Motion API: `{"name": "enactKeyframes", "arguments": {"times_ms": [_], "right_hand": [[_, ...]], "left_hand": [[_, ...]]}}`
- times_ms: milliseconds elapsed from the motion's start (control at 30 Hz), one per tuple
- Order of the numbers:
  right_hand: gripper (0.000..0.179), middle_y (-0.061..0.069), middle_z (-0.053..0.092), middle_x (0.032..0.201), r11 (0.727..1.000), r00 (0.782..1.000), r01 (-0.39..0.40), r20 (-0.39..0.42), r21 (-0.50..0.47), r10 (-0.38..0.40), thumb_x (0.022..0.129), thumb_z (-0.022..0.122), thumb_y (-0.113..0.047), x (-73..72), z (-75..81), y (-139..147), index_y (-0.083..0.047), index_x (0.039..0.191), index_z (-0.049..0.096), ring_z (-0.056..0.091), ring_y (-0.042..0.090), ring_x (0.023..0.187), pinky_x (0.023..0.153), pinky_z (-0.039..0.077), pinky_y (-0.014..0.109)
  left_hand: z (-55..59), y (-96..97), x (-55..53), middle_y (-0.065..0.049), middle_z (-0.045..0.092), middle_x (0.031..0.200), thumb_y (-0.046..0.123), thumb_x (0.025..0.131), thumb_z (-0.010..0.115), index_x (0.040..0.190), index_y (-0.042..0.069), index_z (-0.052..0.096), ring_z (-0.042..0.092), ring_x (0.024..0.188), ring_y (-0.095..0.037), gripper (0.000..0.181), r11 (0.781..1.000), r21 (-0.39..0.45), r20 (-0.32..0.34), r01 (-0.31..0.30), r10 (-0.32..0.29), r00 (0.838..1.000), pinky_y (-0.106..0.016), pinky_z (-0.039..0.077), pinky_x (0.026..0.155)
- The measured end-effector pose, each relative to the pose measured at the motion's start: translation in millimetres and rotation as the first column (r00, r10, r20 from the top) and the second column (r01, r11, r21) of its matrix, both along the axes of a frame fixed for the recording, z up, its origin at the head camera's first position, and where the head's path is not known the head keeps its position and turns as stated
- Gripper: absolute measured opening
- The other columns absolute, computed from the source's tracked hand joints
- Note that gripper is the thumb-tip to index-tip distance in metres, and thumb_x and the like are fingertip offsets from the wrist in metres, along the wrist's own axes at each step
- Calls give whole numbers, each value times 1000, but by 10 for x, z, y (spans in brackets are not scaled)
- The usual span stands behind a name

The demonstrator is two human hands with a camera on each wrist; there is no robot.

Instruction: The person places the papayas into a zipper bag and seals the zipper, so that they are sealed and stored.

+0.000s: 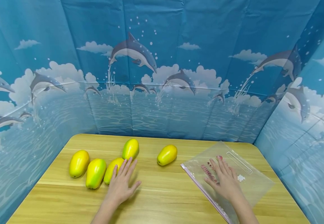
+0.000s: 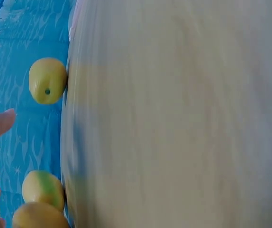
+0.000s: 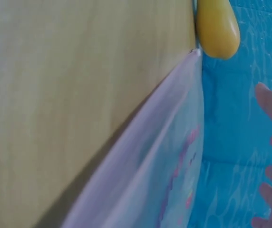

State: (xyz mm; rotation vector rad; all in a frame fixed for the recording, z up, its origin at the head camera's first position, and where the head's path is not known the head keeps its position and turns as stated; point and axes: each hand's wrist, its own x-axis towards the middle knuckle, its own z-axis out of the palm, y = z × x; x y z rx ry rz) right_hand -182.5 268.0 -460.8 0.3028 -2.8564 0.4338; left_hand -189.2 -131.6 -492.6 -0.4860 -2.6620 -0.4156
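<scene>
My left hand (image 1: 121,185), fingers straight and spread, is held over the table just in front of a yellow fruit shaped like a mango (image 1: 110,172); its fingertips overlap that fruit in the head view. A green-and-yellow fruit (image 1: 130,148) lies right behind it. On the right, my right hand (image 1: 226,183) is spread with straight fingers over a clear zip bag (image 1: 255,189). The bag lies flat, with a pink zip strip (image 1: 203,193) along its near left edge and pink print partly hidden by the hand. Neither hand grips anything.
Two more such fruits, one yellow (image 1: 79,163) and one green-streaked (image 1: 95,173), lie at the left. A single yellow fruit (image 1: 167,155) sits between the hands, near the back. Behind the wooden table (image 1: 162,202) hangs a blue dolphin-print curtain (image 1: 162,109), which also runs along both sides.
</scene>
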Motion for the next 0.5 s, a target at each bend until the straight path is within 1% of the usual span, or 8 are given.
{"name": "enactKeyframes", "arguments": {"times_ms": [67, 167, 267, 367, 500], "right_hand": [[74, 16, 13, 151, 1000, 1000, -9, -15, 2, 9, 83, 60, -46, 0, -16, -3, -12, 142, 31, 17, 44, 132, 104, 12, 63], [73, 18, 21, 148, 999, 998, -32, -52, 13, 33, 82, 63, -44, 3, -56, -5, -12, 140, 35, 22, 45, 130, 102, 15, 63], [71, 20, 28, 145, 998, 994, -61, -94, 31, 64, 81, 65, -43, 6, -103, 1, -12, 139, 37, 27, 45, 127, 99, 21, 64], [72, 18, 30, 144, 996, 990, -85, -108, 37, 89, 81, 65, -42, 13, -145, 18, -16, 141, 35, 30, 43, 126, 98, 24, 64], [74, 16, 31, 144, 994, 988, -102, -112, 44, 107, 80, 66, -42, 28, -189, 41, -19, 142, 33, 33, 41, 125, 97, 28, 64]], "left_hand": [[-7, 48, -2, -4, 22, 150, 45, 82, 62, 145, 19, 27, 24, 135, -28, 77, 999, 16, -8, 34, -34, 999, -55, 14, 108], [-25, 131, -6, -4, 24, 150, 46, 83, 60, 143, 16, 30, 25, 135, -28, 73, 997, 11, -4, 80, -80, 997, -56, 16, 108], [-45, 226, -11, -5, 24, 150, 46, 86, 56, 144, 15, 28, 24, 135, -27, 71, 992, -8, 30, 129, -129, 991, -55, 17, 108], [-60, 334, -15, -6, 24, 150, 46, 88, 52, 145, 16, 26, 24, 135, -25, 70, 981, -23, 69, 190, -188, 980, -55, 17, 108], [-78, 496, -19, -7, 23, 150, 47, 91, 47, 146, 17, 21, 24, 136, -24, 68, 961, -49, 117, 273, -266, 957, -55, 18, 108]]}}
